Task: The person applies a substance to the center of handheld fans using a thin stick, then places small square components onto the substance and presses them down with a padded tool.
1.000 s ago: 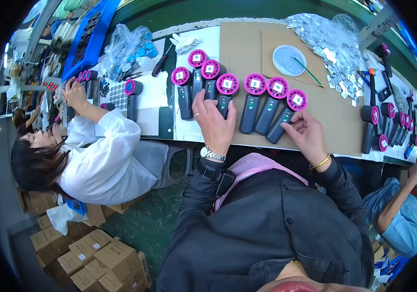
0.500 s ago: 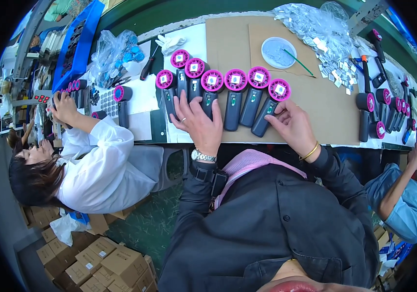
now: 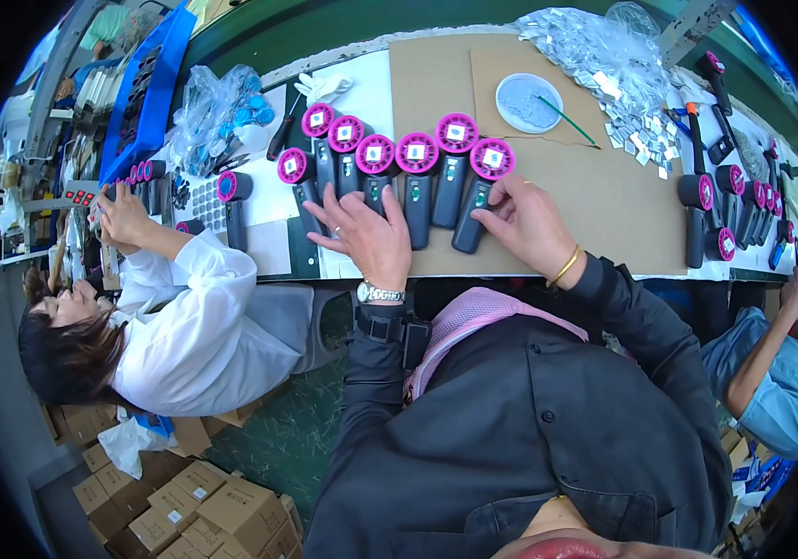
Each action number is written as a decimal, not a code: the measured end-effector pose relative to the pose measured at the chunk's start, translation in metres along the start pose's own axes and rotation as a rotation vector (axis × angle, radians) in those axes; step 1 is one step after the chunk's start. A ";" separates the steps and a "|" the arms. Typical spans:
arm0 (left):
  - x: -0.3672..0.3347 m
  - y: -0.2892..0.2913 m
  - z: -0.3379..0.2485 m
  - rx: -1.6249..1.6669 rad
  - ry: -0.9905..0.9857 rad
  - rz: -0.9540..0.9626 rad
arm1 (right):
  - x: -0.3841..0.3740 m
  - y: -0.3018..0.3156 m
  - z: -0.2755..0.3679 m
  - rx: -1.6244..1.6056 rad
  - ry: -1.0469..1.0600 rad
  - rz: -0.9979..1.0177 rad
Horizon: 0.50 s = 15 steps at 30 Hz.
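Several small handheld fans with dark grey handles and pink round heads lie side by side in front of me, each with a white square at its hub. My left hand [image 3: 368,233] lies spread, palm down, over the handles of the left ones, its fingers touching a middle fan [image 3: 375,156]. My right hand [image 3: 531,226] rests against the right side of the rightmost fan [image 3: 492,160], thumb by the handle and fingers beside the head. Its thumb and fingers are apart, not wrapped around the handle. Green patches show on some handles.
Cardboard [image 3: 594,200] covers the table under my right hand. Behind it stand a white dish [image 3: 529,102] with a green stick and a heap of small white squares [image 3: 604,84]. More fans [image 3: 697,214] lie to the right. A person in white [image 3: 184,326] works at my left.
The row of fans has slid left across the table, with both my hands moving left along with it. The fans sit closer to the left edge of the cardboard.
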State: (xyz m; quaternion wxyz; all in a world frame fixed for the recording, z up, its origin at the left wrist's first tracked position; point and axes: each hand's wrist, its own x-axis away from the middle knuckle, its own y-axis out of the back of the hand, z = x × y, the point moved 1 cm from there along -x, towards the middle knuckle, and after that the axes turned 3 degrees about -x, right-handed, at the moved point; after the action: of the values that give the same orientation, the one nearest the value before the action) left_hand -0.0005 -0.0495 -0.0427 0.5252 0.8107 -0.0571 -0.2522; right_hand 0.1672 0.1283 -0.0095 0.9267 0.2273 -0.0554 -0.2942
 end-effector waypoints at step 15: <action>-0.025 -0.046 0.045 -0.122 0.020 -0.181 | -0.037 -0.034 -0.012 -0.059 0.182 -0.056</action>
State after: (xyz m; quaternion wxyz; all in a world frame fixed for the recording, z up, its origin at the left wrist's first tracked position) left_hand -0.0508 -0.0575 -0.0889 0.5492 0.7816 0.0368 -0.2934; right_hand 0.1215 0.1293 -0.0346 0.9256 0.2271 0.0441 -0.2995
